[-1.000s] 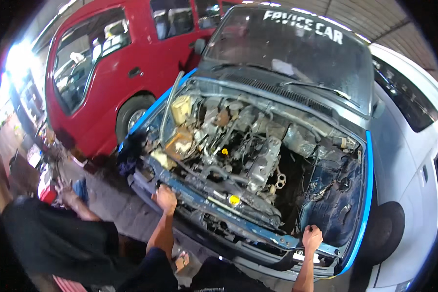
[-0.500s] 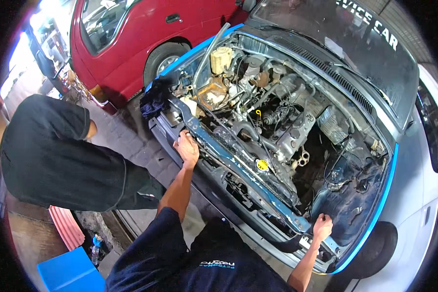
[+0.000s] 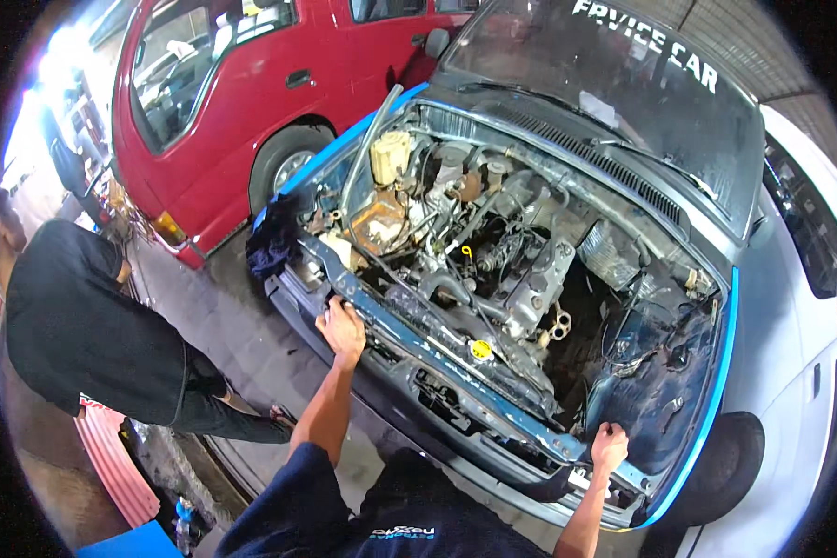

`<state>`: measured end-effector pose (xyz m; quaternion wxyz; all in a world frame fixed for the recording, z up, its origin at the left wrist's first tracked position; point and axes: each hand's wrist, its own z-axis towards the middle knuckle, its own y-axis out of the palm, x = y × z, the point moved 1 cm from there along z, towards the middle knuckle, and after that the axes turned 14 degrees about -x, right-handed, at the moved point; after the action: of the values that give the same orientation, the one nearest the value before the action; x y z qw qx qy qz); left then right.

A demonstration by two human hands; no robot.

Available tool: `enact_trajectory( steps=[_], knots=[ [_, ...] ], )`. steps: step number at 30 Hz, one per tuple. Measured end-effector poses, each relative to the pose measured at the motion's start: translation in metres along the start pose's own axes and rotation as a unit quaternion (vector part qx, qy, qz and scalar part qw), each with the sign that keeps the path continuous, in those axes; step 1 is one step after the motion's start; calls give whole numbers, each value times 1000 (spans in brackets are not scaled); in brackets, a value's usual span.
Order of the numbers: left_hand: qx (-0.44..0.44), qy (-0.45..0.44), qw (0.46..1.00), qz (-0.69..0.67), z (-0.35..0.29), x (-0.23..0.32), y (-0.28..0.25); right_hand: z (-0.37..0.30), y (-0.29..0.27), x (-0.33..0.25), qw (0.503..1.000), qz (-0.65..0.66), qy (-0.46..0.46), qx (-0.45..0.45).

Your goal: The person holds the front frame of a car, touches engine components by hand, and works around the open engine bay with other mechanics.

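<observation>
My left hand (image 3: 342, 330) is closed over the worn blue front crossmember (image 3: 414, 344) of a car, toward its left end. Fingers curl over the top edge, partly out of sight. At the crossmember's right end my right hand (image 3: 609, 448) is closed, knuckles up, against the metal; its exact grip is hidden. Behind the bar lies the open engine bay, with a grey engine (image 3: 535, 293), a yellow radiator cap (image 3: 480, 350), a yellow dipstick loop (image 3: 467, 253) and a yellowed plastic reservoir (image 3: 390, 158). A dark cloth (image 3: 272, 246) hangs over the front left corner.
A person in dark clothes (image 3: 93, 325) bends at the left. Beyond stands a red van (image 3: 242, 102); a white vehicle (image 3: 790, 353) is on the right. Pink corrugated sheet (image 3: 116, 460), a small bottle (image 3: 183, 516) and a blue box (image 3: 135, 542) lie at lower left.
The view has shifted, so the car appears lower at the front and farther left. The other person has moved left, away from the car. Both my hands stay on the crossmember.
</observation>
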<state>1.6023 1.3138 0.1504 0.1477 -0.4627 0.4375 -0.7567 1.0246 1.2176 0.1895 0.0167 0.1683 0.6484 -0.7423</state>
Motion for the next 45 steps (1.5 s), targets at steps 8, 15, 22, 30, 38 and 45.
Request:
enact_trajectory(
  steps=[8,15,22,30,38,45],
  knots=[
    [33,67,995,70,13,3,7,13,1,-2,998,-19,17,-57],
    [65,54,996,18,11,-6,-1,15,20,-32,995,84,-34,-47],
    [40,39,997,-49,8,-17,-19,-55,30,-303,895,223,-371,-111],
    [-52,110,972,-202,4,-35,-47,-127,113,-489,950,-57,-273,-141],
    [-533,143,637,-539,69,-144,-46,-95,141,-487,971,-6,-234,-43],
    [-633,157,578,-490,131,-213,-93,-81,143,-495,995,-10,-71,-63]
  ],
)
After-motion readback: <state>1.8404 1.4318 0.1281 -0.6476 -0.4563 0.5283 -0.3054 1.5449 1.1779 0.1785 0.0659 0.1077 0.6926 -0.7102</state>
